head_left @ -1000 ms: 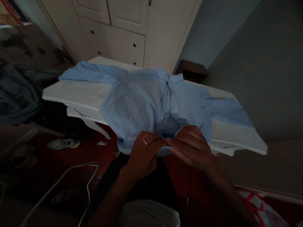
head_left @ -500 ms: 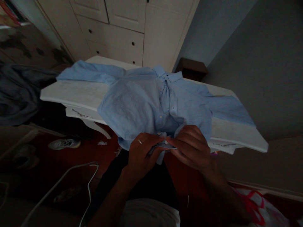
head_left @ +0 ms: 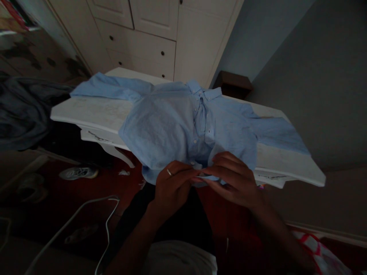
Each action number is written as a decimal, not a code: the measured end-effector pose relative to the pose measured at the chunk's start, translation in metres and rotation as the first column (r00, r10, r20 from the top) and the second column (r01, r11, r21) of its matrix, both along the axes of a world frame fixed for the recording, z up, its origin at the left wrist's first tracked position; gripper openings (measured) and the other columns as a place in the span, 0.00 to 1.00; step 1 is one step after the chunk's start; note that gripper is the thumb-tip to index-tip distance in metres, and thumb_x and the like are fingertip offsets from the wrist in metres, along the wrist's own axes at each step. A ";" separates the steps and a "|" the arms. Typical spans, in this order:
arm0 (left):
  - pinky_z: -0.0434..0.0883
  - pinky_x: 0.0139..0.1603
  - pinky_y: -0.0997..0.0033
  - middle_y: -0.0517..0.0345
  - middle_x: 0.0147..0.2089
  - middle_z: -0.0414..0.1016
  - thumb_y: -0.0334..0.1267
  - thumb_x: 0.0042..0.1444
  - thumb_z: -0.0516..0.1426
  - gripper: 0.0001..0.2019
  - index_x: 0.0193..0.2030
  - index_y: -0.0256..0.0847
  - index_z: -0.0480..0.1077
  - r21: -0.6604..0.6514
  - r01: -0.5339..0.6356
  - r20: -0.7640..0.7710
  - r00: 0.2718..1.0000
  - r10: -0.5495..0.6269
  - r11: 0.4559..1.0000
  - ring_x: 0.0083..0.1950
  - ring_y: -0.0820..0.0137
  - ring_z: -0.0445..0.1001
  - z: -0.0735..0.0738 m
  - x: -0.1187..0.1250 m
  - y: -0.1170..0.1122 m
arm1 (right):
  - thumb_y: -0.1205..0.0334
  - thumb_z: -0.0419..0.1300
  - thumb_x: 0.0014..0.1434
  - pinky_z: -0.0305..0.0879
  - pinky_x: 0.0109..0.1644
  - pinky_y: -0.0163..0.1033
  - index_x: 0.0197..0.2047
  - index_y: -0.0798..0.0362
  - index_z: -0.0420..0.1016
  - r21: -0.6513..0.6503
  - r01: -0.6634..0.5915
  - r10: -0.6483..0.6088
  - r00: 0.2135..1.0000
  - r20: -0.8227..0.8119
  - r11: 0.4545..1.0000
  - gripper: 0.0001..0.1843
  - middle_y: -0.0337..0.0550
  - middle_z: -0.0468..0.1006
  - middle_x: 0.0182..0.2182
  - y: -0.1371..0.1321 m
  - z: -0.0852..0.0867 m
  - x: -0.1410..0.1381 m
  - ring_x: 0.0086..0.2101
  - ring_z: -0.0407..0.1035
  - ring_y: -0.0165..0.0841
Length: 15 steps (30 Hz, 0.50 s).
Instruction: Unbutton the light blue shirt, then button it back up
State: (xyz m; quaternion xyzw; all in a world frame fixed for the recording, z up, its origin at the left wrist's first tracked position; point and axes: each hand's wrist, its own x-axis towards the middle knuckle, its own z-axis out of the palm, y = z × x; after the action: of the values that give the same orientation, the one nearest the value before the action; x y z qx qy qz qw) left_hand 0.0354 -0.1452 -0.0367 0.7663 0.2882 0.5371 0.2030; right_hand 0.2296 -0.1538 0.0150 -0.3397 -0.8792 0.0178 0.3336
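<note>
A light blue button-up shirt [head_left: 163, 122] lies spread over a narrow white table [head_left: 91, 110], collar at the far side and sleeves out to both sides. Its front is buttoned at the collar and gapes lower down. At the near hem, my left hand [head_left: 174, 183], with a ring on one finger, pinches the edge of the front opening. My right hand [head_left: 235, 179] grips the other front edge, its fingertips meeting those of my left. Whether a button sits between the fingertips is hidden.
Behind the table stands a white wardrobe [head_left: 137, 42] with drawers. A brown box-like piece [head_left: 233, 84] is by the wall. Dark clothing [head_left: 23, 110] hangs at left. On the red floor are a shoe [head_left: 78, 173] and a white cable [head_left: 74, 214]; a patterned bag [head_left: 321, 248] lies lower right.
My fingers have shifted slightly on the hem, and the folded edge between them has turned. The right hand's fingers are a little more extended. The shirt on the table lies as before.
</note>
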 end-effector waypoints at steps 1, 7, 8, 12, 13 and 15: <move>0.74 0.38 0.73 0.56 0.37 0.78 0.25 0.58 0.55 0.11 0.43 0.40 0.76 -0.035 0.024 0.021 1.000 -0.023 0.999 0.38 0.73 0.76 -0.001 0.000 0.001 | 0.64 0.61 0.60 0.68 0.37 0.41 0.46 0.50 0.75 -0.050 -0.010 0.009 1.000 -0.021 0.999 0.09 0.40 0.76 0.29 0.001 0.000 0.000 0.33 0.70 0.33; 0.74 0.36 0.72 0.57 0.36 0.78 0.26 0.59 0.55 0.11 0.43 0.42 0.76 -0.040 -0.003 0.069 0.998 0.006 0.999 0.37 0.72 0.76 -0.002 0.003 0.003 | 0.63 0.61 0.61 0.69 0.41 0.43 0.46 0.51 0.74 -0.109 -0.033 0.028 0.998 -0.050 0.994 0.09 0.40 0.77 0.31 0.005 -0.001 0.002 0.35 0.70 0.34; 0.74 0.36 0.72 0.57 0.36 0.78 0.26 0.59 0.55 0.11 0.42 0.42 0.75 -0.012 -0.024 0.059 0.998 0.025 1.000 0.37 0.72 0.76 -0.002 0.004 0.002 | 0.64 0.61 0.61 0.69 0.41 0.43 0.47 0.51 0.74 -0.091 -0.034 0.030 0.999 -0.045 0.995 0.10 0.40 0.76 0.31 0.004 -0.001 0.002 0.35 0.70 0.34; 0.73 0.36 0.70 0.57 0.36 0.77 0.24 0.58 0.55 0.10 0.41 0.40 0.74 0.082 -0.078 0.045 0.996 0.075 0.994 0.37 0.72 0.74 -0.003 0.004 0.001 | 0.67 0.60 0.61 0.68 0.41 0.44 0.48 0.53 0.73 -0.004 -0.046 0.046 0.999 -0.014 0.999 0.11 0.40 0.74 0.29 0.000 -0.001 0.000 0.33 0.68 0.34; 0.73 0.37 0.70 0.57 0.36 0.77 0.23 0.57 0.55 0.11 0.41 0.40 0.74 0.096 -0.081 0.055 0.996 0.076 0.992 0.37 0.72 0.74 -0.004 0.004 0.001 | 0.67 0.60 0.61 0.68 0.41 0.45 0.47 0.53 0.74 0.008 -0.049 0.049 0.999 -0.010 0.999 0.10 0.41 0.74 0.29 -0.001 -0.001 0.000 0.33 0.67 0.34; 0.73 0.37 0.70 0.57 0.36 0.76 0.21 0.57 0.54 0.12 0.41 0.39 0.73 0.111 -0.077 0.088 0.994 0.067 0.991 0.37 0.72 0.73 -0.005 0.005 0.002 | 0.67 0.60 0.61 0.67 0.42 0.45 0.47 0.54 0.74 -0.007 -0.055 0.055 0.998 -0.027 0.998 0.10 0.41 0.74 0.29 -0.001 -0.001 -0.001 0.34 0.67 0.34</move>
State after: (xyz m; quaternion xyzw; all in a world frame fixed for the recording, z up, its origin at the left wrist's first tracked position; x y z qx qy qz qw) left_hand 0.0400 -0.1437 -0.0421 0.7424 0.2757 0.5915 0.1514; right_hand 0.2286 -0.1548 0.0136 -0.3164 -0.8835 0.0348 0.3437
